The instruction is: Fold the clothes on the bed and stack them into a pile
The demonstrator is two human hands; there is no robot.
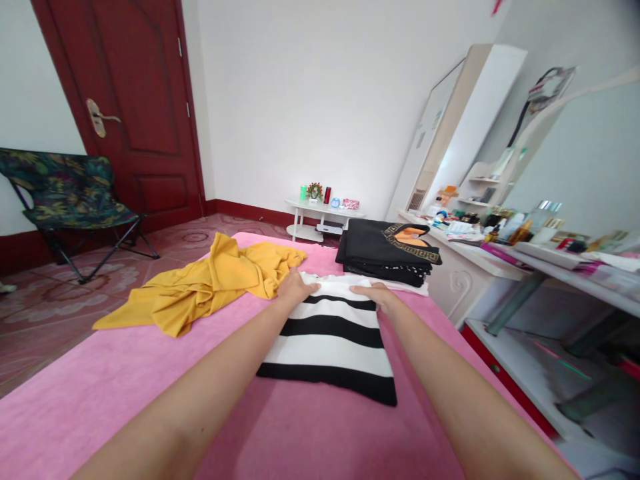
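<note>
A black-and-white striped knit garment (335, 345) lies spread on the pink bed cover, its black hem toward me. My left hand (296, 288) grips its far left corner, thumb on top and fingers underneath. At the far right corner, my right hand (377, 293) pinches the fabric the same way. The fingers below the cloth are hidden. Left of my left hand sits a crumpled yellow garment (210, 283). Just beyond my right hand is a stack of folded black clothes (367, 243), the top one with a gold-patterned neckline.
The pink bed cover (100, 393) spans the foreground. A dressing table (450, 267) crowded with bottles runs along the right. Behind the bed stands a small white table (320, 208) with small items. A camp chair (75, 193) stands by the red door (135, 87).
</note>
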